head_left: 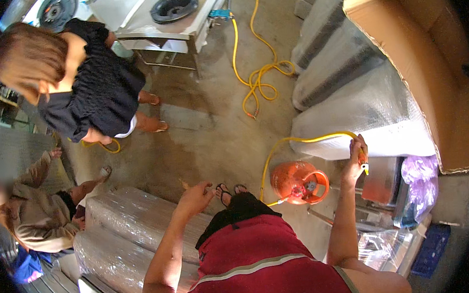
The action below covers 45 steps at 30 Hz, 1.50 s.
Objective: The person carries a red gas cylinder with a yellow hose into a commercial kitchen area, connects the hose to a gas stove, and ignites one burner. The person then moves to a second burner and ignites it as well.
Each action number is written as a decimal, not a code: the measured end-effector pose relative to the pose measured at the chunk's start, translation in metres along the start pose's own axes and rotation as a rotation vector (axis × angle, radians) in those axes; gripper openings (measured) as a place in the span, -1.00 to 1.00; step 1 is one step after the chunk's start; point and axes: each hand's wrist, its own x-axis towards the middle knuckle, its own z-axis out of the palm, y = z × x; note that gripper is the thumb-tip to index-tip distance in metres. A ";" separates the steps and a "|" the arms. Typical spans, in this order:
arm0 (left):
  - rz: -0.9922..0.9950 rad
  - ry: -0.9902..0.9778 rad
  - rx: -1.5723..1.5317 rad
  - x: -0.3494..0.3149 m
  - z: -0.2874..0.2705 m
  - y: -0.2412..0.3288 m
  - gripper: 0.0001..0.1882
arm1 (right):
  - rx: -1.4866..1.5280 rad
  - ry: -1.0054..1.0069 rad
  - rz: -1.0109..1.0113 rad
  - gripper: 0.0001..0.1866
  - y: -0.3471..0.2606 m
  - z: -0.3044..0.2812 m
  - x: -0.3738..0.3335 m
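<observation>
Raised at the right, my right hand (353, 164) is wrapped round the free end of a yellow gas hose (312, 138). The hose end pokes out below the fingers. From there the hose loops left and down to an orange gas cylinder (290, 178) on the floor, joining it near the valve. My left hand (194, 199) hovers beside the plastic-wrapped long packages (134, 216), its fingers apart and loosely bent. I see nothing held in it.
A burner stove on a metal stand (197, 35) is at the back. Another yellow hose (259, 83) lies coiled on the floor. Bubble-wrapped goods (354, 113) and a large cardboard box (403, 37) line the right. A person in black (95, 80) stands at left; another person (45, 213) sits nearer.
</observation>
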 end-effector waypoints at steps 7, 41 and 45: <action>0.084 -0.222 0.085 0.059 0.030 0.017 -0.52 | -0.452 -0.155 -0.206 -0.85 0.038 0.032 -0.020; 0.271 -0.243 0.744 0.914 0.281 -0.110 -0.58 | -1.098 -0.812 0.591 -0.76 0.384 0.243 -0.036; 0.349 -0.192 0.808 0.934 0.315 -0.131 -0.59 | -1.029 -0.649 0.506 -0.76 0.396 0.243 -0.048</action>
